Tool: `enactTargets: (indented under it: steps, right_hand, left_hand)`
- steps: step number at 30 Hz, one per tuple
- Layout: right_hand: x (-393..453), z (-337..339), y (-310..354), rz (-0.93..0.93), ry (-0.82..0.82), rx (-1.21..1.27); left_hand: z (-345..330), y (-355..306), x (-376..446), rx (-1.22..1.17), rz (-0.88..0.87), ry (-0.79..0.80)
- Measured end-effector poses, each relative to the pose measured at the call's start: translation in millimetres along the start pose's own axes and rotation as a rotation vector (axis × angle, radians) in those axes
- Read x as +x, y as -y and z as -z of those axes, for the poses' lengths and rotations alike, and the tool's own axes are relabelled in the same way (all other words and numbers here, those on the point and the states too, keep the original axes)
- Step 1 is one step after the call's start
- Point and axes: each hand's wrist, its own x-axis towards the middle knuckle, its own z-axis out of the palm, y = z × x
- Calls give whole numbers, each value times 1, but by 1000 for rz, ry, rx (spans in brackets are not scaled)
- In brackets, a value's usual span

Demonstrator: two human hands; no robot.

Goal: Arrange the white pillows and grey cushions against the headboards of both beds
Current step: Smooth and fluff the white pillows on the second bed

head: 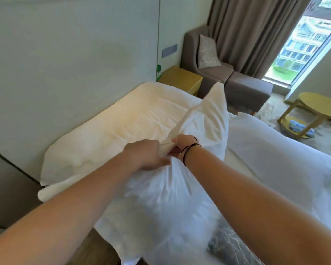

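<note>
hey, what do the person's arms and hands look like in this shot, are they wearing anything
Both forearms are bare, with no sleeves in view and no gloves on either hand. The right hand has a thin black cord bracelet looped around the wrist, apparently in more than one strand. The left hand and its wrist show no watch, band or ring that I can make out.

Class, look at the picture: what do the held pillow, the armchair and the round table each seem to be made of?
Pillow: thin white woven fabric, probably cotton; it creases and bunches where both hands grip it.
Armchair: matte brown-grey upholstery cloth, with no shine.
Round table: smooth yellow surface, perhaps painted wood or laminate; unclear which.
</note>
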Motion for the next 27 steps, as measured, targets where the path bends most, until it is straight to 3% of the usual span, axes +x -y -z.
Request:
enactTargets:
  steps: [4, 9, 13, 15, 18, 20, 23, 27]
  right_hand:
    - [-12, -13, -30, -67, 58, 81]
    - [-23, 4, -72, -189, -39, 159]
    - [-28, 33, -76, -100, 119, -259]
    - [-22, 53, -63, 134, 156, -605]
    - [-3, 83, -34, 594, 60, -1141]
    - [19, 103, -15, 759, 38, -1380]
    - [57, 131, 7, 640, 157, -1646]
    - [89, 152, 22, 571, 234, -1712]
  left_hand:
    - [-22, 27, -20, -1, 85, -168]
    - [-66, 34, -31, 32, 67, -177]
    - [-80, 37, -31, -21, 113, -188]
    - [-75, 42, -26, -122, 133, -169]
    - [-65, 46, -16, -236, 105, -139]
    - [-60, 48, -8, -267, 97, -146]
    - [-55, 53, 5, -335, 109, -149]
    - [-55, 56, 15, -416, 121, -160]
